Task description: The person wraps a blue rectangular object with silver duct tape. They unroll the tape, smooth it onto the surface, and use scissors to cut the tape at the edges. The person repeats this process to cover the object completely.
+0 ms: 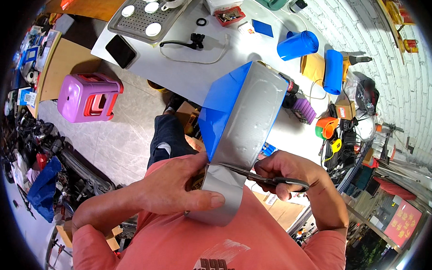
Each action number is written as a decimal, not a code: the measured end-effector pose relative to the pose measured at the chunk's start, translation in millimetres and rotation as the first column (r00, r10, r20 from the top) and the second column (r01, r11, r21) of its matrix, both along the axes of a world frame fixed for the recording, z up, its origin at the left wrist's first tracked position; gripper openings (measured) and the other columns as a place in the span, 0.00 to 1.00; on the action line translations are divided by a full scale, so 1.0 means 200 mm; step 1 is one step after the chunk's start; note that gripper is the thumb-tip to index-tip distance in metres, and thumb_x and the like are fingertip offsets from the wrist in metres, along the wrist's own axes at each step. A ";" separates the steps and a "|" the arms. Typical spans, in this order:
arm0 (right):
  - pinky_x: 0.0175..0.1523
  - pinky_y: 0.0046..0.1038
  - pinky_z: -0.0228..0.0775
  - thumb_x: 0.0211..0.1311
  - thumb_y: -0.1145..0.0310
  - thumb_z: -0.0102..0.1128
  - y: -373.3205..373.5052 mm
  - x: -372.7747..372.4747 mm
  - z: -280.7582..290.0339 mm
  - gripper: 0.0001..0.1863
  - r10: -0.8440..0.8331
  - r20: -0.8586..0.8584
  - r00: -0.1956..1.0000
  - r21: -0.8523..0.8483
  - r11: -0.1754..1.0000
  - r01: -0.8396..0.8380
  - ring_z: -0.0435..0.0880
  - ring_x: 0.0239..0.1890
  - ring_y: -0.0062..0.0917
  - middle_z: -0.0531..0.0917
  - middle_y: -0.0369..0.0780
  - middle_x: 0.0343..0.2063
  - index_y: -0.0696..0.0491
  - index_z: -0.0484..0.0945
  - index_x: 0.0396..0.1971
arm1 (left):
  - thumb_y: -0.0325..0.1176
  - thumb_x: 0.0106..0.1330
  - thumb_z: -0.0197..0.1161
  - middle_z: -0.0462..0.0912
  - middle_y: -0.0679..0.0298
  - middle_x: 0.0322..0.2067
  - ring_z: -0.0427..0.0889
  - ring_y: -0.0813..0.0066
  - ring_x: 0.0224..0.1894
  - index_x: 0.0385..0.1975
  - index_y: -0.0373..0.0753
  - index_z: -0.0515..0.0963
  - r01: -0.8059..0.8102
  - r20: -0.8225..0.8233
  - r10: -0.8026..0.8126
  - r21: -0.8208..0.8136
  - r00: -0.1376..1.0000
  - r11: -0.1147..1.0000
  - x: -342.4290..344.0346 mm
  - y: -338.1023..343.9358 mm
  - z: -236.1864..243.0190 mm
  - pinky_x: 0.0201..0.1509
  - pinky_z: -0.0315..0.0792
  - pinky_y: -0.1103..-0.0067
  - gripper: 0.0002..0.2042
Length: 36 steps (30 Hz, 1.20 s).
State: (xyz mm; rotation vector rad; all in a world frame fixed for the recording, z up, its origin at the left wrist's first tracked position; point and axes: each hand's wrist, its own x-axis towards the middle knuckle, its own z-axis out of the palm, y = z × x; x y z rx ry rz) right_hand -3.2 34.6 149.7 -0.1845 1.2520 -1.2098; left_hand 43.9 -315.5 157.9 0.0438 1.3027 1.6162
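My left hand [169, 188] is wrapped round a roll of silver duct tape [223, 199], its thumb lying along the outer face. From the roll, a wide silver strip [252, 119] runs up over one face of a blue box-shaped object [225, 104], with wrinkles and small bubbles on its surface. My right hand [295, 168] grips a pair of scissors [294, 184] with dark handles. The blades lie across the tape between the roll and the blue object; whether they have cut into it I cannot tell. The blue object's underside is hidden.
On the white table [189, 70] are a brake lever [195, 41] with cable, a phone [120, 51], a tea tray [134, 25] and blue rolled sheets [300, 45]. A drill [359, 60] is by the wall. A purple stool [81, 97] stands on the left.
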 end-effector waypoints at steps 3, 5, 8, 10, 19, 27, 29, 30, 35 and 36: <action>0.21 0.21 0.67 0.50 0.34 0.88 -0.01 -0.01 0.01 0.37 0.010 0.019 1.000 0.012 1.000 -0.010 0.80 0.19 0.14 0.80 0.31 0.20 0.55 0.81 0.31 | 0.58 0.67 0.74 0.85 0.48 0.57 0.85 0.61 0.59 0.71 0.28 0.70 -0.015 -0.050 0.014 -0.028 0.999 0.999 0.01 0.00 -0.01 0.65 0.76 0.68 0.43; 0.21 0.21 0.67 0.50 0.33 0.88 -0.02 -0.02 0.02 0.38 0.005 0.037 0.999 0.014 1.000 -0.006 0.80 0.19 0.14 0.81 0.31 0.20 0.55 0.81 0.32 | 0.59 0.66 0.74 0.85 0.47 0.54 0.85 0.60 0.57 0.67 0.27 0.73 -0.010 -0.080 0.005 -0.055 0.997 0.998 0.01 0.00 -0.01 0.63 0.76 0.67 0.42; 0.21 0.21 0.66 0.50 0.33 0.88 -0.03 -0.03 0.04 0.38 -0.007 0.054 0.999 0.013 1.000 0.006 0.80 0.19 0.14 0.81 0.31 0.21 0.56 0.82 0.32 | 0.60 0.66 0.74 0.85 0.46 0.52 0.86 0.58 0.55 0.62 0.26 0.75 0.004 -0.118 -0.014 -0.081 0.993 0.997 0.01 0.00 -0.03 0.61 0.77 0.66 0.41; 0.21 0.22 0.66 0.50 0.33 0.88 -0.04 -0.04 0.05 0.38 -0.015 0.047 0.999 0.006 1.000 0.014 0.80 0.19 0.15 0.81 0.31 0.21 0.56 0.82 0.32 | 0.61 0.66 0.74 0.85 0.45 0.51 0.86 0.57 0.54 0.60 0.25 0.76 -0.012 -0.137 0.003 -0.065 0.991 0.998 0.02 0.00 -0.04 0.60 0.77 0.66 0.41; 0.22 0.23 0.65 0.50 0.28 0.85 -0.07 -0.06 0.07 0.41 -0.007 0.081 0.997 0.003 1.000 0.007 0.79 0.19 0.15 0.81 0.31 0.21 0.56 0.82 0.31 | 0.59 0.65 0.74 0.86 0.43 0.51 0.86 0.52 0.55 0.59 0.24 0.76 0.006 -0.131 -0.014 -0.061 0.991 0.998 -0.01 0.00 -0.01 0.62 0.77 0.64 0.40; 0.24 0.22 0.68 0.49 0.27 0.85 -0.10 -0.07 0.09 0.42 0.012 0.076 0.997 0.059 0.998 -0.017 0.81 0.21 0.16 0.81 0.31 0.22 0.56 0.83 0.33 | 0.59 0.65 0.73 0.85 0.42 0.56 0.85 0.50 0.60 0.64 0.24 0.75 0.041 -0.116 -0.044 -0.031 0.992 0.999 -0.04 -0.01 -0.01 0.67 0.75 0.64 0.42; 0.24 0.22 0.69 0.49 0.27 0.85 -0.11 -0.07 0.10 0.42 0.019 0.061 0.998 0.065 0.998 -0.023 0.82 0.22 0.16 0.81 0.32 0.22 0.57 0.83 0.33 | 0.60 0.65 0.73 0.85 0.42 0.57 0.85 0.50 0.61 0.64 0.24 0.75 0.053 -0.110 -0.057 -0.037 0.992 0.998 -0.05 -0.01 0.01 0.67 0.75 0.64 0.43; 0.25 0.22 0.69 0.49 0.26 0.85 -0.11 -0.07 0.09 0.43 0.016 0.056 0.998 0.061 0.998 -0.019 0.83 0.22 0.17 0.81 0.32 0.23 0.57 0.83 0.33 | 0.60 0.65 0.73 0.85 0.41 0.57 0.85 0.50 0.61 0.64 0.24 0.75 0.062 -0.109 -0.066 -0.048 0.992 0.997 -0.06 -0.02 0.02 0.67 0.75 0.64 0.43; 0.25 0.22 0.69 0.50 0.27 0.85 -0.10 -0.06 0.08 0.42 0.023 0.058 0.998 0.064 0.998 -0.027 0.83 0.22 0.17 0.82 0.32 0.22 0.57 0.84 0.33 | 0.61 0.64 0.73 0.84 0.41 0.55 0.85 0.49 0.59 0.62 0.23 0.75 0.082 -0.128 -0.090 -0.068 0.988 0.994 -0.06 -0.02 0.01 0.65 0.76 0.63 0.43; 0.25 0.22 0.70 0.51 0.29 0.85 -0.10 -0.06 0.08 0.41 0.025 0.057 0.998 0.069 0.997 -0.029 0.83 0.22 0.17 0.82 0.32 0.22 0.57 0.84 0.33 | 0.62 0.64 0.73 0.84 0.41 0.54 0.85 0.49 0.58 0.61 0.22 0.75 0.085 -0.121 -0.092 -0.065 0.988 0.994 -0.05 -0.02 -0.01 0.64 0.76 0.63 0.43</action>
